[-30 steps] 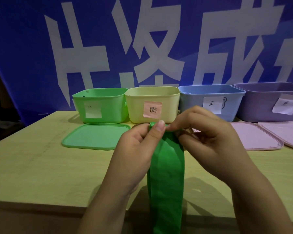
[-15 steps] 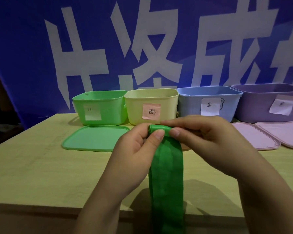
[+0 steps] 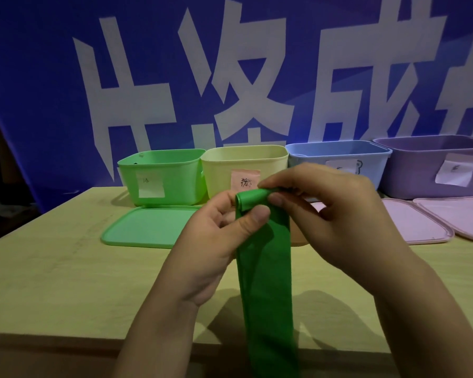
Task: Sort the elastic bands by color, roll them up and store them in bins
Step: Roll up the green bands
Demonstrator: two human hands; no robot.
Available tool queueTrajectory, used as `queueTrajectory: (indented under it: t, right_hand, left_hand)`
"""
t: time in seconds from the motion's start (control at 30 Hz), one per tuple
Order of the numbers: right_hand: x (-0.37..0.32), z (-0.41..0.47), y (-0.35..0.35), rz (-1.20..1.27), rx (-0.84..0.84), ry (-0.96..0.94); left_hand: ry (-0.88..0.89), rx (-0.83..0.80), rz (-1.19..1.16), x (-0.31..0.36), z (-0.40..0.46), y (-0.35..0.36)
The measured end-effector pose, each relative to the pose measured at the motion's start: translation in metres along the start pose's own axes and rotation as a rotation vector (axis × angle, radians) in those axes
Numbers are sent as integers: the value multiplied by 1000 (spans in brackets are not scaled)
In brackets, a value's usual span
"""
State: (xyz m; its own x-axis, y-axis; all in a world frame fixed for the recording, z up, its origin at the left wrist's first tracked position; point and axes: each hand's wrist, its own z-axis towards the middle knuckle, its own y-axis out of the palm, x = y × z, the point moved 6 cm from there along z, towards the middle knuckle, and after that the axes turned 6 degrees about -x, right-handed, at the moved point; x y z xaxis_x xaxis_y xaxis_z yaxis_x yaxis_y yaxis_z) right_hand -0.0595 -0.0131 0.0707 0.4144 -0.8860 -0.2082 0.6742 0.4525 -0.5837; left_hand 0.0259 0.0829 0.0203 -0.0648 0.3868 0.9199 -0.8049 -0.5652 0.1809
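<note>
- I see the left hand pinching the green band just under its rolled top, thumb on the front.
- My right hand curls round the roll's right end, fingertips on top.
- The band hangs straight down between both wrists, past the table edge.
- Beyond the hands: green bin, yellow bin, blue bin, purple bin.
- Green lid lies left of my left hand; pink lids right of the right hand.

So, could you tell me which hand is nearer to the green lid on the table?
Left. The left hand sits just right of the green lid, overlapping its edge in view; the right hand is farther right, beyond the band.
</note>
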Motion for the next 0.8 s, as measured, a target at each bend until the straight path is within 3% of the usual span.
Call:
queueTrajectory:
  t: [0.27, 0.63, 0.8]
  right_hand:
    - [-6, 20, -18, -10, 70, -76]
    - [-9, 17, -22, -42, 156, -89]
    - [-3, 14, -20, -116, 163, -97]
  left_hand:
    - [17, -51, -55, 16, 7, 15]
    - [107, 30, 173, 18, 9, 23]
    - [97, 59, 84, 16, 9, 17]
